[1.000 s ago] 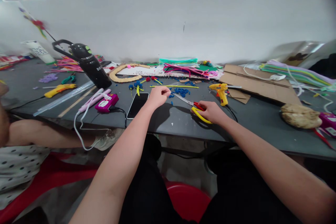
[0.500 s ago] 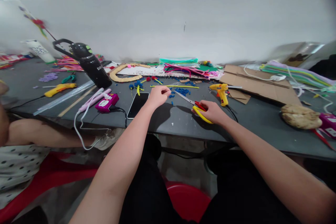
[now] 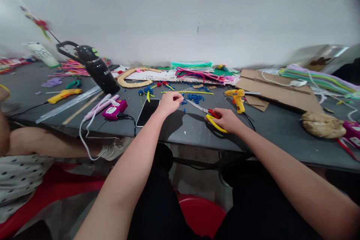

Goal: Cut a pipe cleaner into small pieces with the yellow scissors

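My right hand (image 3: pixel 223 119) grips a pair of scissors (image 3: pixel 209 113) by its red and yellow handles, the blades pointing left. Their tips reach close to the fingers of my left hand (image 3: pixel 171 104), which are pinched together above the table; whatever they hold is too small to make out. Small blue fuzzy pieces (image 3: pixel 196 98) lie scattered beside the blades. Behind my left hand rests a yellow-green pipe cleaner (image 3: pixel 194 92). Blue pompom-like bits (image 3: pixel 147 90) with yellow stems are to its left, near a phone (image 3: pixel 148 113).
A yellow glue gun (image 3: pixel 238 99) stands right of the scissors, near cardboard sheets (image 3: pixel 270 86). To the left are a black bottle (image 3: pixel 98 69), a purple power adapter (image 3: pixel 114 110) with cables, and another glue gun (image 3: pixel 64 95). Pink pipe cleaners (image 3: pixel 197 75) lie at the back. A person's leg (image 3: pixel 53 141) shows at left.
The scissors' blades have swung slightly and their tips are now nearer my left fingers. My left hand stays almost where it was.
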### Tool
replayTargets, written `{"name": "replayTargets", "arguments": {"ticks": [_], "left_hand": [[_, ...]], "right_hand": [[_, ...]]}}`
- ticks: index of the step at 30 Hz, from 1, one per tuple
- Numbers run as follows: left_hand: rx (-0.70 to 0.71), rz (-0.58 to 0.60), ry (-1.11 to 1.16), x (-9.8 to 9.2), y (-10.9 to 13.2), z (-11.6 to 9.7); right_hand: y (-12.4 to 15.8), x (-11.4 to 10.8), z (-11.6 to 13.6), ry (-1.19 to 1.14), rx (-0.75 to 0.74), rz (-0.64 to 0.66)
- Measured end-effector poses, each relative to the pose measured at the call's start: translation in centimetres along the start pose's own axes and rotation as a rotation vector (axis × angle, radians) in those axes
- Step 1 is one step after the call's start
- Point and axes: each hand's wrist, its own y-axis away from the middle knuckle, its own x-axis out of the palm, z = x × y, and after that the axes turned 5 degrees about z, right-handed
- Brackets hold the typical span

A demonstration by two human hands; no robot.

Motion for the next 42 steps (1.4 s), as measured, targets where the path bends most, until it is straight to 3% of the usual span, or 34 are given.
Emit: {"name": "replayTargets", "arguments": {"ticks": [10, 19, 42], "left_hand": [[-0.021, 0.003, 0.023, -0.27, 0.24, -0.46], [-0.085, 0.038, 0.154, -0.02, -0.12, -0.26], [-0.083, 0.044, 0.098, -0.05, 0.01, -0.47]], "right_hand": [[0.12, 0.05, 0.1, -0.068, 0.062, -0.036], [0.31, 0.09, 0.09, -0.059, 0.019, -0.028], [0.09, 0.04, -0.13, -0.013, 0.001, 0.005]]}}
